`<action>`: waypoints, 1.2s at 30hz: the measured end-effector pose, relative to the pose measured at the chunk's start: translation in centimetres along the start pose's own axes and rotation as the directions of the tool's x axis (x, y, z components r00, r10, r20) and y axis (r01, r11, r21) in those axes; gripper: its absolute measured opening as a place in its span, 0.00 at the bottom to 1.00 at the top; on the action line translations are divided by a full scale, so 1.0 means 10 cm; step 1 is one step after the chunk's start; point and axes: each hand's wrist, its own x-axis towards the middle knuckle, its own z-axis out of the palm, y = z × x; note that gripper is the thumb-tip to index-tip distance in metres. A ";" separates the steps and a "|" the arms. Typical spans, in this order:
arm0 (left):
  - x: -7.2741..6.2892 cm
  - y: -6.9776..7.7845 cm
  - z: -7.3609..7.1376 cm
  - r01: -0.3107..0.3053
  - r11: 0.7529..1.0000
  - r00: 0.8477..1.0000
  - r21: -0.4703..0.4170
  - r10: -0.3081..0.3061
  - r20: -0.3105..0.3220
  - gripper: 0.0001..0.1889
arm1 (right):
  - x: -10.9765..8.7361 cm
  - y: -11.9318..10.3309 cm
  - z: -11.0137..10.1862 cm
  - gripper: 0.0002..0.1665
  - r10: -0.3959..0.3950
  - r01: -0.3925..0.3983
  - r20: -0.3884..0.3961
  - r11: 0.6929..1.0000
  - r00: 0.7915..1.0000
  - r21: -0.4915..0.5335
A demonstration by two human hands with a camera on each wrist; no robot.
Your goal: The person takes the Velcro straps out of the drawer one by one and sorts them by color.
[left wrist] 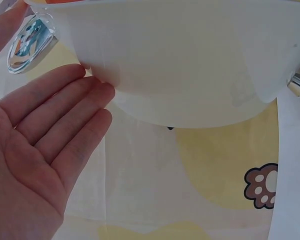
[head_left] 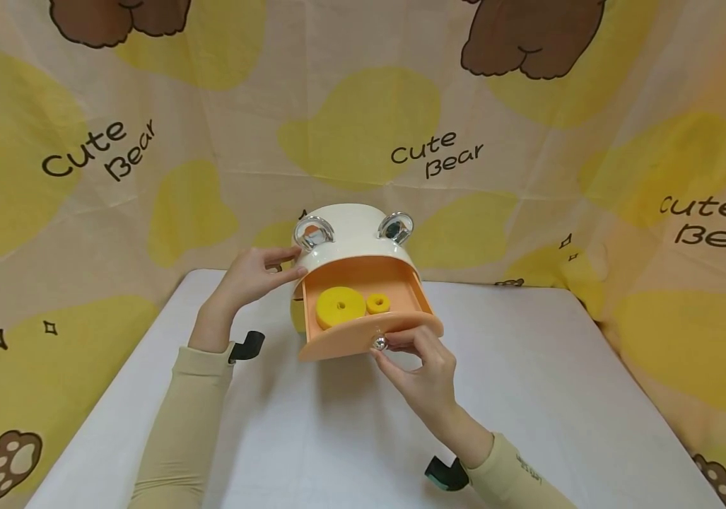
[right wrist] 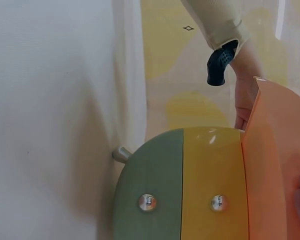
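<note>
A small white rounded cabinet [head_left: 350,219] with two silver eye-like ornaments stands with its top drawer [head_left: 363,334] pulled out. Inside the orange drawer lie a large yellow disc [head_left: 340,307] and a small yellow ring [head_left: 378,304], each with a hole at the centre. My right hand [head_left: 423,367] pinches the silver drawer knob [head_left: 379,343] between thumb and fingers. Against the cabinet's left side rests my left hand [head_left: 251,277]; in the left wrist view, its fingers [left wrist: 77,112] are straight and touch the white shell. The right wrist view barely catches the right hand's fingers at the edge.
Below the pulled-out drawer, a yellow drawer [right wrist: 215,170] and a green drawer [right wrist: 152,180] have silver knobs, and a short silver leg [right wrist: 121,154] supports the cabinet. A white-covered table [head_left: 528,396] lies beneath. Behind hangs a patterned cloth [head_left: 350,120].
</note>
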 end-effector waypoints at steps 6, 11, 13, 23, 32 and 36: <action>-0.02 0.01 -0.01 -0.001 1.000 1.000 0.002 0.001 -0.007 0.31 | 0.02 -0.02 -0.03 0.20 0.018 -0.018 0.030 1.000 0.999 0.003; -0.02 0.00 -0.01 -0.010 1.000 1.000 -0.006 0.010 -0.001 0.32 | 0.05 -0.07 -0.09 0.20 0.024 -0.025 0.040 0.999 0.999 0.029; -0.03 0.01 -0.01 -0.008 1.000 1.000 -0.007 0.008 0.002 0.32 | 0.07 -0.09 -0.14 0.19 0.021 -0.022 0.037 0.999 0.999 0.040; -0.05 0.02 -0.03 0.010 1.000 1.000 -0.014 -0.010 0.011 0.32 | 0.31 -0.22 -0.47 0.08 0.221 -0.228 0.149 0.973 0.964 0.035; -0.07 0.03 -0.04 0.001 1.000 1.000 -0.019 -0.001 0.013 0.32 | 0.68 -0.24 -0.80 0.11 0.436 -0.457 0.293 0.890 0.851 0.002; -0.08 0.04 -0.05 -0.002 1.000 1.000 -0.022 0.002 0.011 0.32 | 0.83 -0.14 -0.89 0.14 0.471 -0.486 0.373 0.872 0.800 -0.059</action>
